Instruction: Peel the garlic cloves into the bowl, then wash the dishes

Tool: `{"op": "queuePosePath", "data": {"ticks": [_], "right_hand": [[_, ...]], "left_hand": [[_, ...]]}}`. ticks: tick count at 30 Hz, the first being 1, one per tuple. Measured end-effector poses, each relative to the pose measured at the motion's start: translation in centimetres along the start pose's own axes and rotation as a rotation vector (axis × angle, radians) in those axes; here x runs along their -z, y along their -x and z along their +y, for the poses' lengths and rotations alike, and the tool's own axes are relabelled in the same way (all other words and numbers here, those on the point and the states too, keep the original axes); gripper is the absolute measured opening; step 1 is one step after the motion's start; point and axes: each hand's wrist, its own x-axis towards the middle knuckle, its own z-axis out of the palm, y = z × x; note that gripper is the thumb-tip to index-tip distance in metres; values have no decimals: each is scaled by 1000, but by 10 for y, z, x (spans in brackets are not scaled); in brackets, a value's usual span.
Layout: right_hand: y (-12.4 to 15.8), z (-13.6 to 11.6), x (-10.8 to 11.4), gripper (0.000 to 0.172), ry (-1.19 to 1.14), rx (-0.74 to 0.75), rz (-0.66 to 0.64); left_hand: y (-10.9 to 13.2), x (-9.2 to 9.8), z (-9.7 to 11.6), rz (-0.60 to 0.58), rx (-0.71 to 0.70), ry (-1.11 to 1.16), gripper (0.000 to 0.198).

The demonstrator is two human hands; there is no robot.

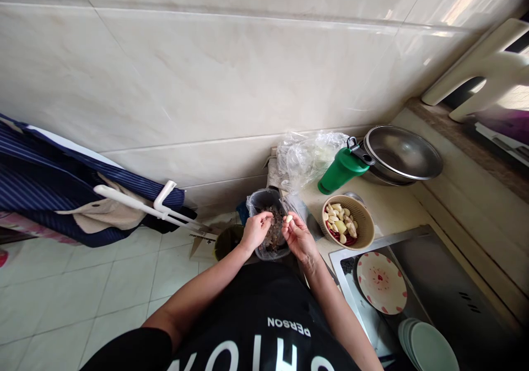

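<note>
My right hand (300, 240) pinches a pale peeled garlic clove (289, 218) between thumb and fingertips. My left hand (256, 231) is just left of it, fingers pinched together; what is in them, if anything, is too small to make out. Both hands are over a bin (273, 254) lined with a clear plastic bag, where brownish scraps lie. Right of my right hand, a beige woven basket (367, 229) on the counter holds several garlic cloves (336, 212), a yellowish chunk and red chillies beneath.
Behind the basket stand a green shaker bottle (344, 168), a crumpled clear plastic bag (303, 153) and stacked metal bowls (403, 153). In the sink (442, 272) are a patterned plate (382, 283) and stacked pale dishes (432, 346). A white rack (128, 199) with hanging cloth juts out at left.
</note>
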Motion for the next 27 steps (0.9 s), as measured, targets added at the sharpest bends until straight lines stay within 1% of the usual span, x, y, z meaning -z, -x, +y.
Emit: {"op": "queuePosePath", "data": {"ticks": [4,7,10,12,14,15,17,18,19,21,23,24,26,27], "right_hand": [[0,0,1,23,-10,-44,-4],[0,3,-1,22,-1,-54,1],[3,0,-8,23,49,-18,3],[8,-11,-13,24,133,70,33],[15,-31,-14,27,281,234,120],[18,-43,-12,29,386,338,193],[23,-69,-2,32,660,533,397],[25,-81,6,33,827,600,521],[27,-92,15,33,1007,642,644],[27,-108,33,33,1343,634,779],[27,-118,44,38,1556,602,844],[27,-121,46,40,1612,607,863],[29,-122,41,39,1624,666,863],[30,-120,35,36,1582,695,830]], "left_hand": [[1,0,4,14,-14,10,25],[3,-1,10,5,-28,17,30],[4,0,13,-37,-35,55,32],[5,0,12,-50,-19,75,34],[5,0,8,-45,19,101,34],[5,-1,6,-42,52,132,35],[4,-3,2,-56,166,248,39],[3,-4,1,-79,244,333,41],[3,-6,1,-113,328,431,44],[2,-7,1,-194,478,645,49],[2,-6,2,-259,573,847,51],[2,-5,2,-276,600,930,50],[1,-2,0,-292,628,1051,45],[1,-1,-2,-298,632,1090,41]]}}
